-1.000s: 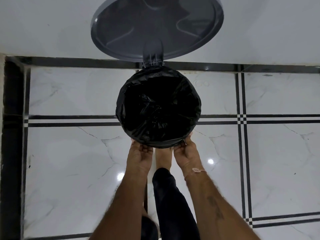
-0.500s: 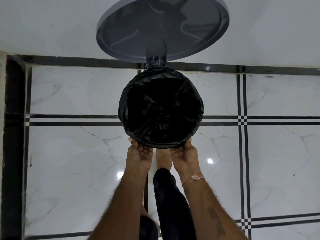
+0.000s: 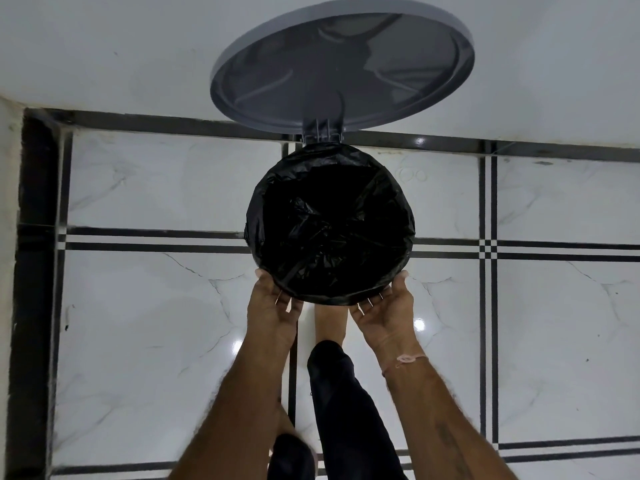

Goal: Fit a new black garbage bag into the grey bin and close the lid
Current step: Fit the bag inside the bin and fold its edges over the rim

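At frame centre, the black garbage bag (image 3: 329,230) lines the grey bin, its edge folded over the rim; the lid (image 3: 341,69) stands open at upper centre. The left hand (image 3: 273,306) and right hand (image 3: 386,311) cup the near rim, fingers (image 3: 372,303) spread open, gripping nothing visibly. The overhang is best smoothed evenly before lowering the lid; no writing is legible.

A glossy white marble-look floor (image 3: 145,341) with paired black inlay lines fills the view. A thick black border strip (image 3: 33,271) runs along nine o'clock. At twelve o'clock stands a white wall (image 3: 104,46). A bare foot (image 3: 330,323) and dark trouser leg (image 3: 346,410) show near six o'clock.
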### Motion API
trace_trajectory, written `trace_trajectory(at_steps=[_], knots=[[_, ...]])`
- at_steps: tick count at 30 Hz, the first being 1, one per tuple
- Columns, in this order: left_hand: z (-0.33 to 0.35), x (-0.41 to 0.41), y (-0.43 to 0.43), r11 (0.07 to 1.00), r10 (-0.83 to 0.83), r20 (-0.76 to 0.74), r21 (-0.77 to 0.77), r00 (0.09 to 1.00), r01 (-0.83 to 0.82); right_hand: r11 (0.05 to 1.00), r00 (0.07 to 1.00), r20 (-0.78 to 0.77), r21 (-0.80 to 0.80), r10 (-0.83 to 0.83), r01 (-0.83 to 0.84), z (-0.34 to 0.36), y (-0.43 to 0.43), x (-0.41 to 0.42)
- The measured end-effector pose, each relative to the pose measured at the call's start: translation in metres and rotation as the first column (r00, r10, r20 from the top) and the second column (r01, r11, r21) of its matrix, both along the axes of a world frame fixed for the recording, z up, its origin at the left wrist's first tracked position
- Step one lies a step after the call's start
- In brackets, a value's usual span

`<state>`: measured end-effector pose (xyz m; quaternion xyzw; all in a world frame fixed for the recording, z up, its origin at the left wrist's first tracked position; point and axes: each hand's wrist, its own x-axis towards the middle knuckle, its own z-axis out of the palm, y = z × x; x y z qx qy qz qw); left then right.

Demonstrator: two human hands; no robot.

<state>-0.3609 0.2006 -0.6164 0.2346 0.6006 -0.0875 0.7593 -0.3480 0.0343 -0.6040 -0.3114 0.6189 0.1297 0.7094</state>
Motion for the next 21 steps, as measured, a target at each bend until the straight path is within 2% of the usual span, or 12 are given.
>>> trace_trajectory(at_steps=[2, 3, 4, 6, 7, 8, 9, 10, 12, 16, 19, 21], knots=[[0.0, -0.001, -0.001, 1.0, 0.016, 0.022, -0.022, 1.0, -0.016, 0.993, 0.994, -0.051, -0.063, 0.093, -0.097, 0.003, -0.001, 0.002], [0.0, 0.0, -0.001, 0.999, 0.022, 0.034, -0.032, 0.999, -0.021, 0.971, 0.984, -0.094, -0.175, 0.149, -0.164, 0.003, -0.001, 0.002], [0.001, 0.0, -0.002, 0.999, 0.028, 0.046, -0.039, 0.999, -0.026, 0.891, 0.972, -0.13, -0.392, 0.194, -0.23, 0.007, 0.0, 0.002], [0.001, -0.001, -0.003, 0.998, 0.037, 0.069, -0.054, 0.997, -0.033, 0.499, 0.904, -0.032, -0.826, 0.426, -0.264, 0.025, 0.004, 0.008], [0.001, 0.0, -0.002, 0.997, 0.039, 0.077, -0.064, 0.996, -0.034, 0.414, 0.808, 0.069, -0.882, 0.585, -0.225, 0.036, 0.009, 0.015], [0.002, 0.0, -0.002, 0.997, 0.044, 0.082, -0.074, 0.996, -0.037, 0.472, 0.707, 0.162, -0.841, 0.688, -0.266, 0.045, 0.017, 0.027], [0.001, -0.001, -0.001, 0.996, 0.052, 0.083, -0.08, 0.995, -0.045, 0.541, 0.624, 0.205, -0.731, 0.754, -0.415, 0.05, 0.026, 0.042], [-0.001, -0.001, -0.001, 0.995, 0.061, 0.082, -0.086, 0.995, -0.054, 0.557, 0.559, 0.205, -0.588, 0.804, -0.586, 0.048, 0.034, 0.06], [-0.003, -0.002, -0.001, 0.993, 0.077, 0.083, -0.098, 0.994, -0.069, 0.484, 0.456, 0.161, -0.287, 0.875, -0.827, 0.02, 0.046, 0.094], [-0.01, -0.003, 0.001, 0.989, 0.1, 0.098, -0.115, 0.99, -0.089, 0.417, 0.416, 0.033, -0.022, 0.909, -0.909, -0.057, 0.06, 0.134], [-0.015, -0.005, 0.002, 0.985, 0.126, 0.092, -0.128, 0.988, -0.114, 0.353, 0.353, -0.006, 0.015, 0.936, -0.935, -0.09, 0.064, 0.14], [-0.017, -0.006, 0.003, 0.981, 0.142, 0.085, -0.144, 0.986, -0.129, 0.359, 0.36, -0.003, -0.028, 0.933, -0.933, -0.105, 0.066, 0.138]])
